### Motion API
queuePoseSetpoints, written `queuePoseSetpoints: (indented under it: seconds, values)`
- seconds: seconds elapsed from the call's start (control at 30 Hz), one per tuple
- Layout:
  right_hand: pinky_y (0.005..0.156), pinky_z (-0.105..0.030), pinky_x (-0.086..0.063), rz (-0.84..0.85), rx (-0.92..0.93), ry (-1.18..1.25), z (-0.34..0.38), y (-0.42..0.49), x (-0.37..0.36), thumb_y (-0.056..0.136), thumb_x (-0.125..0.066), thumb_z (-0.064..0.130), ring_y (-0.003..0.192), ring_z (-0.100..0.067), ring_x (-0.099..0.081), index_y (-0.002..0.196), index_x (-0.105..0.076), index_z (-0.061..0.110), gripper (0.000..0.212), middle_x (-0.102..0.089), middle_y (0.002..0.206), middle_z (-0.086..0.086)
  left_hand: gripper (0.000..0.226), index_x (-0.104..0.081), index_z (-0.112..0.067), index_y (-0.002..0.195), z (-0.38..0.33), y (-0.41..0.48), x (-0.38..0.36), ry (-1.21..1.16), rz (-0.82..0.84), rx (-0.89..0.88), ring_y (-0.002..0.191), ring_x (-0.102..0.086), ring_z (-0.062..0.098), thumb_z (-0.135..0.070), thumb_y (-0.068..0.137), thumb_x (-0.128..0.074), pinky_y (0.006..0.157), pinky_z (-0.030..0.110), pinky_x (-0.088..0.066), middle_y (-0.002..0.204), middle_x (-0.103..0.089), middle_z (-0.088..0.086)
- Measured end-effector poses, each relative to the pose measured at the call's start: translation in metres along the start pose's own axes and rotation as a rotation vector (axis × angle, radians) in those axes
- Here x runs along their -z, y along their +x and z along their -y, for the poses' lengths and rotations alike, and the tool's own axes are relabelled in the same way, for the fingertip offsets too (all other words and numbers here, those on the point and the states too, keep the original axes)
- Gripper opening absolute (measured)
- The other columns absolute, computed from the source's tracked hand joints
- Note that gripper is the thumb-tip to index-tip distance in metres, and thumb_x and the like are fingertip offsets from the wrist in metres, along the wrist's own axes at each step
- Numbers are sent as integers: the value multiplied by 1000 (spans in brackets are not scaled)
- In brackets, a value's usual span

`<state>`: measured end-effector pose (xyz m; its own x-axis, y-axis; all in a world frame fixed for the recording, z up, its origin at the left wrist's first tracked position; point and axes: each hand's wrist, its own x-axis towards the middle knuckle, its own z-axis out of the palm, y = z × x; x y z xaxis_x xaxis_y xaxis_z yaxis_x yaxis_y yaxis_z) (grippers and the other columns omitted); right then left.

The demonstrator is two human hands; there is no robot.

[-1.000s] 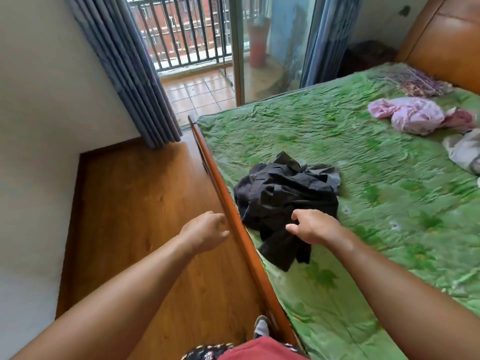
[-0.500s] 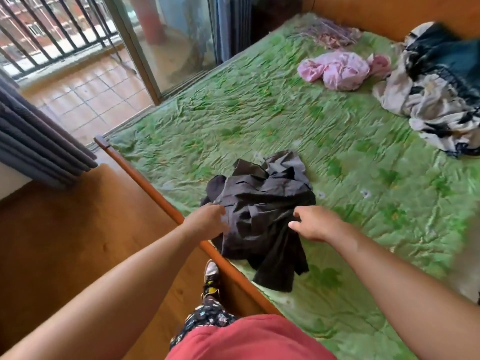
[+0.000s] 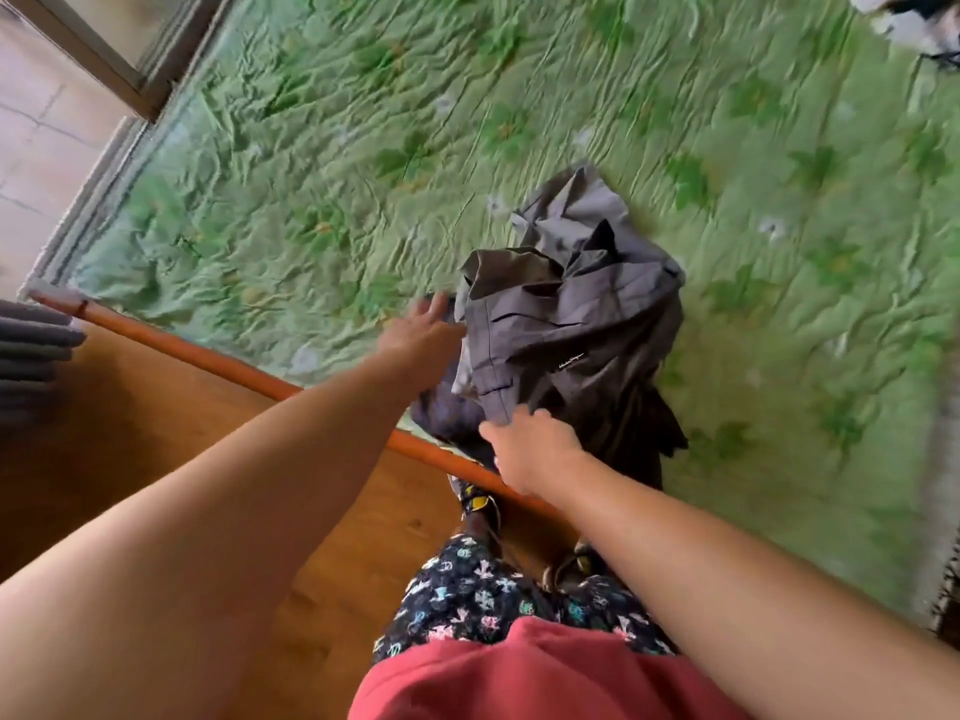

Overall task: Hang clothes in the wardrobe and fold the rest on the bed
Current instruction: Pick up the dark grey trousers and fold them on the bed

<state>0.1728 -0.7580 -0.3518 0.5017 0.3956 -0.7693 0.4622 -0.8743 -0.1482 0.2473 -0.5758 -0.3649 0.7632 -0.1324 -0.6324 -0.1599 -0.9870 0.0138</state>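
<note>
a wide bed under a crumpled green quilted cover with a darker leaf print [image 3: 322, 163] is filling most of the view, its orange-brown wooden side rail [image 3: 208, 356] running along the near edge above a brown wooden floor [image 3: 130, 459]. the person is standing against that near edge, in a red top and dark patterned trousers.

a dark grey crumpled garment of thin woven cloth [image 3: 566, 309] is lying in a heap at the near edge of the bed, one end spilling over the rail towards the person's feet. it is probably sitting this close so it can be lifted and shaken out without leaning far over. the right hand [image 3: 535, 449] is pinching a stitched hem or seam at the heap's near end, fingers pressed together on the cloth, seemingly to find an edge to pull it open by. the left hand [image 3: 421, 335] is reaching in at the heap's left side with fingers spread, touching or nearly touching the cloth; blur makes it hard to tell whether it is gripping anything.

the garment is looking creased and bunched, with folded panels, a seam line, and a small white label on one face. its type is unclear. a pale patterned pile of cloth [image 3: 914, 18] is lying at the far right corner.
</note>
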Motion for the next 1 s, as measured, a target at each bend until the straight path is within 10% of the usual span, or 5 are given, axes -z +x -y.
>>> queuePoseSetpoints:
  seconds: [0.13, 0.27, 0.5, 0.8, 1.0]
  values:
    - [87, -58, -51, 167, -185, -38, 7, 31, -28, 103, -50, 39, 120, -46, -45, 155, -9, 51, 67, -34, 138, -23, 53, -47, -40, 145, -4, 44, 3, 356, -31, -191, 153, 16, 36, -17, 98, -55, 117, 56, -26, 164, 26, 10]
    - [82, -66, -51, 264, -261, -177, 3, 49, -31, 98, -59, 39, 125, -54, -37, 158, -11, 40, 77, -28, 144, -29, 52, -46, -36, 147, -10, 70, 5, 578, 1, -290, 152, 20, 33, -21, 99, -55, 121, 62, -7, 168, 14, 3]
    - [61, -38, -54, -243, -203, -44, -25, 10, -21, 87, -72, 21, 92, -33, -63, 112, -62, 11, 29, -64, 100, -11, 73, -34, -20, 152, -23, 82, 17, 477, -79, -343, 151, -17, 25, -24, 88, -69, 120, 57, -17, 154, -38, 0]
    - [53, -43, -39, -686, -164, 476, -112, -54, 41, 81, -47, -10, 64, -33, -47, 84, -50, 17, 28, -38, 89, -4, 68, -38, -22, 146, -55, 76, 46, 196, -214, -289, 142, -40, 25, -37, 87, -68, 114, 52, -28, 146, -50, 1]
    - [68, -36, -39, -615, -338, 140, -199, -116, 78, 93, -51, 12, 81, -29, -46, 99, -63, 9, 14, -43, 101, -9, 34, -54, -17, 123, -83, 49, 114, -164, -428, -190, 96, -64, 39, -10, 90, -52, 68, 41, -46, 110, -61, 12]
